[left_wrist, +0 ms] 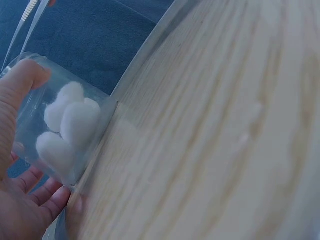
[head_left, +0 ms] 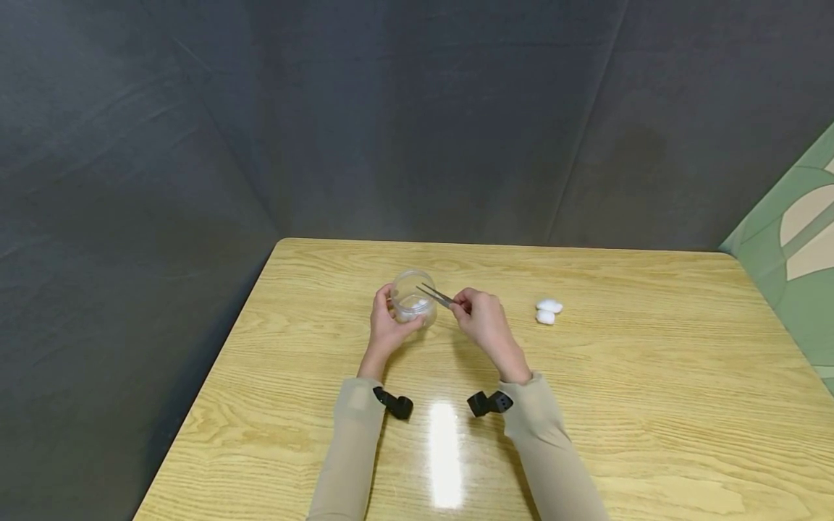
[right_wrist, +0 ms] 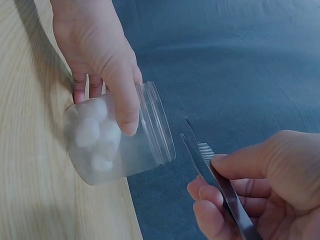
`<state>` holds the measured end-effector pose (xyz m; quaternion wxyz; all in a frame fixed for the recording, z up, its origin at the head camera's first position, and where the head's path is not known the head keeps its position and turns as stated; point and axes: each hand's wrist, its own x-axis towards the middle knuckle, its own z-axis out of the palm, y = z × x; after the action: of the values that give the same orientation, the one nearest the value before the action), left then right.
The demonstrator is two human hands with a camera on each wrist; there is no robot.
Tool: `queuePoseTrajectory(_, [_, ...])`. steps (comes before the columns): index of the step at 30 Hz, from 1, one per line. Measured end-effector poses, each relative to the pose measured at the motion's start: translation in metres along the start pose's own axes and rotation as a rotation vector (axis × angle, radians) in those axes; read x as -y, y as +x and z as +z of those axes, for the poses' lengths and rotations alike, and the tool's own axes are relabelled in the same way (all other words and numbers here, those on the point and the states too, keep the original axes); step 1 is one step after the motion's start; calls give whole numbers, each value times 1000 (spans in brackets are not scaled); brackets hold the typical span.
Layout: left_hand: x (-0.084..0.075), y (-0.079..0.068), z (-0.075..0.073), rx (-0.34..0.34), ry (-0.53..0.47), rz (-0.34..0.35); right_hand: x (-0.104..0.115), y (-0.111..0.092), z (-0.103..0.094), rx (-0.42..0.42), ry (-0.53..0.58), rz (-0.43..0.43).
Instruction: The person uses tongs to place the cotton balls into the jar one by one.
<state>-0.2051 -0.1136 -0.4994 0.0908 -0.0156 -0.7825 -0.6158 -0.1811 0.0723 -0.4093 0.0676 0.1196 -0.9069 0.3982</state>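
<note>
My left hand (head_left: pixel 387 331) grips a clear plastic jar (head_left: pixel 413 288) around its side, thumb across the near wall. Inside the jar lie several white cotton balls (left_wrist: pixel 80 120), heaped at its bottom, and its mouth has no lid. My right hand (head_left: pixel 483 322) pinches metal tweezers (right_wrist: pixel 220 182) between thumb and fingers. The tweezers' tips are slightly apart with nothing between them; in the right wrist view they are just outside the jar's rim, and in the head view they overlap the mouth. The jar's base is at the tabletop.
White cotton balls (head_left: pixel 549 306) lie close together on the wooden table (head_left: pixel 651 347), right of my right hand. A dark cloth (head_left: pixel 423 123) hangs behind the table's far edge. Green patterned fabric (head_left: pixel 791 239) shows at the far right.
</note>
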Motion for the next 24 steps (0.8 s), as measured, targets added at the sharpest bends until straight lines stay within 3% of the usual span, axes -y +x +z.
queuePoseTrajectory(24, [1, 0, 0, -7, 2, -28, -12, -8, -16, -28, -15, 19])
